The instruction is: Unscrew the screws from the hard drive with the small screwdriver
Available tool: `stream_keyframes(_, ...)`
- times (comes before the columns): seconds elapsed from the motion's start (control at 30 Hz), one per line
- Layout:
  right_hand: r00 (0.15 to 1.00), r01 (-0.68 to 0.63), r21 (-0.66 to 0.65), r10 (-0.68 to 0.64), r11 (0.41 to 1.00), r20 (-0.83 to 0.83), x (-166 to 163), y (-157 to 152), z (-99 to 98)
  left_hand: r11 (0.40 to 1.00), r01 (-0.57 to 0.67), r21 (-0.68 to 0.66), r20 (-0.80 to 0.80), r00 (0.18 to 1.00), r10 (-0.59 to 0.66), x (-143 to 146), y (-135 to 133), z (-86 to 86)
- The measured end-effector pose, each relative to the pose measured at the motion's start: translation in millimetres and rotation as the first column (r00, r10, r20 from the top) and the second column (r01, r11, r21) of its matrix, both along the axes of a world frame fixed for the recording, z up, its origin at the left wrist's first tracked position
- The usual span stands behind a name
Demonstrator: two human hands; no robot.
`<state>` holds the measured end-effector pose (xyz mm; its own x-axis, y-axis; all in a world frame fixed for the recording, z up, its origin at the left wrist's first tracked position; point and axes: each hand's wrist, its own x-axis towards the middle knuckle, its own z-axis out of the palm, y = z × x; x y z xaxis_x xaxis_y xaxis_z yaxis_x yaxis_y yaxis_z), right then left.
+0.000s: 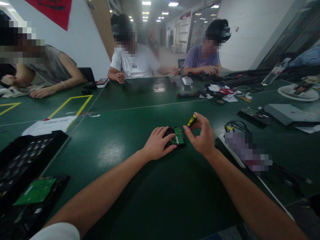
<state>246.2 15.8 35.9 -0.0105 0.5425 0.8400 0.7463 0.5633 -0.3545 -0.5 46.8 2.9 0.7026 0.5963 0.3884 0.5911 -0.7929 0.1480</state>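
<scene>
At the far left we see a black tray (53,150) with a dark unit (51,200) nearer us, a green board (37,190) on top of it. In the middle, on the table (125,186), the left hand (160,141) grasps the drive (179,137) from above, fingers spread across it — its green circuit side faces up, and we see no part lying loose beside it. Just to the right, the right hand (200,133) pinches a black-and-yellow screwdriver (192,121) above the table, apart from the drive; we cannot make out its tip. We judge the work on this drive to be far from finished — whether any screws are out is too small to tell. Farther right lies another drive (255,115), untouched by either hand.
</scene>
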Motion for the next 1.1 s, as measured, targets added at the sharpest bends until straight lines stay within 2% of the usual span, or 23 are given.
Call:
stream_keyframes(0.13,0.997,-0.079,-0.056,0.078,0.995,-0.028,-1.8,-0.9,-0.5,1.000,-0.003,-0.001,0.000,1.000,0.003,0.9,-0.5,0.9)
stream_keyframes(0.23,0.989,-0.115,-0.051,0.110,0.992,-0.097,-4.0,1.2,-4.2,1.000,0.003,-0.005,0.000,1.000,-0.003,1.1,-0.7,1.8)
stream_keyframes(0.33,0.989,-0.080,-0.014,0.078,0.997,-0.126,-4.9,3.3,-6.5,1.000,0.008,-0.015,0.017,1.000,-0.007,0.7,-0.7,2.3)
stream_keyframes(0.5,0.999,-0.024,0.019,0.025,1.000,-0.047,-3.3,1.3,-2.7,1.000,0.008,-0.018,0.016,1.000,-0.008,0.2,-0.5,1.9)
stream_keyframes(0.7,0.996,-0.076,-0.008,0.076,0.997,-0.041,-2.8,-0.7,-1.0,1.000,0.004,0.003,-0.002,1.000,-0.004,0.2,0.0,0.6)
stream_keyframes(0.9,0.998,-0.059,0.032,0.060,0.998,-0.026,-1.1,0.1,0.6,1.000,0.000,-0.003,0.003,1.000,0.000,0.3,0.6,0.3)
stream_keyframes(1.1,0.995,-0.092,0.001,0.092,0.996,-0.043,-0.4,-0.7,2.2,1.000,0.009,-0.019,0.018,1.000,-0.009,0.1,0.4,1.4)
